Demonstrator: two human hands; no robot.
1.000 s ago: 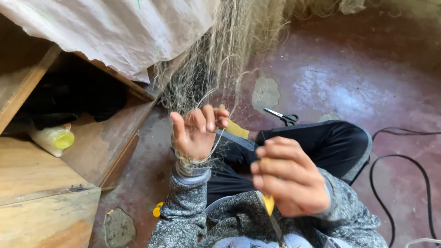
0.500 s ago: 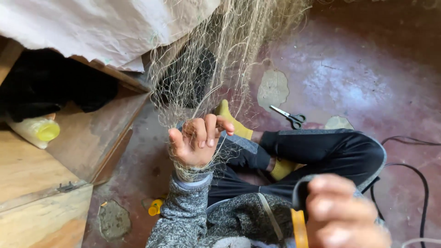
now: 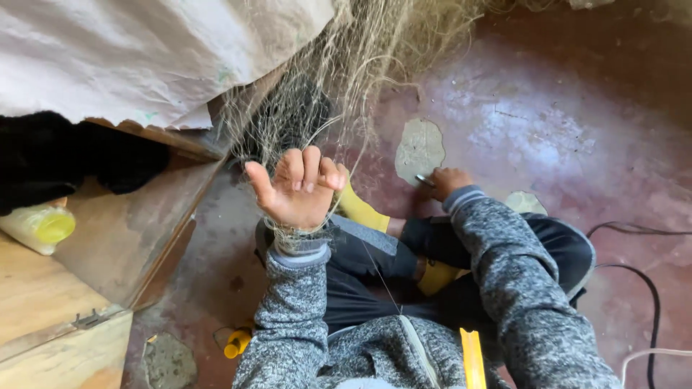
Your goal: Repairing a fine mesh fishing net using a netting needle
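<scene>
— What is seen at the far left of the frame?

— A pale bottle with a yellow cap (image 3: 40, 227) is laid on a wooden shelf (image 3: 43, 302) at the left edge. Above it, a black cloth (image 3: 65, 155) is tucked under a white sheet (image 3: 144, 57) that fills the upper left.

— And at the lower left of centre?

— A small yellow object (image 3: 236, 344) is seen on the reddish floor (image 3: 577, 108), just beside the grey sleeve.

— Where is the left hand?

— The left hand (image 3: 297, 191) is raised at the centre of the frame, palm toward the camera. Its fingers (image 3: 310, 166) are curled inward, close together, and strands of the fishing net (image 3: 339, 79) are caught among them; more mesh is wrapped about the wrist. The net is hung down from the upper centre and is spread above the hand.

— What is found further right?

— A thin line (image 3: 378, 277) is stretched from the left hand down toward the chest. Yellow socks (image 3: 364, 212) and dark trousers are seen behind it. The right hand (image 3: 448, 181) is placed low on the floor, right of centre, beside a pale patch of bare concrete (image 3: 419, 148). Its fingers are closed around a slim dark object (image 3: 424, 180); what it is cannot be told.

— And the right edge?

— A black cable (image 3: 649, 288) and a white cable (image 3: 652, 354) are looped on the floor at the lower right.
</scene>
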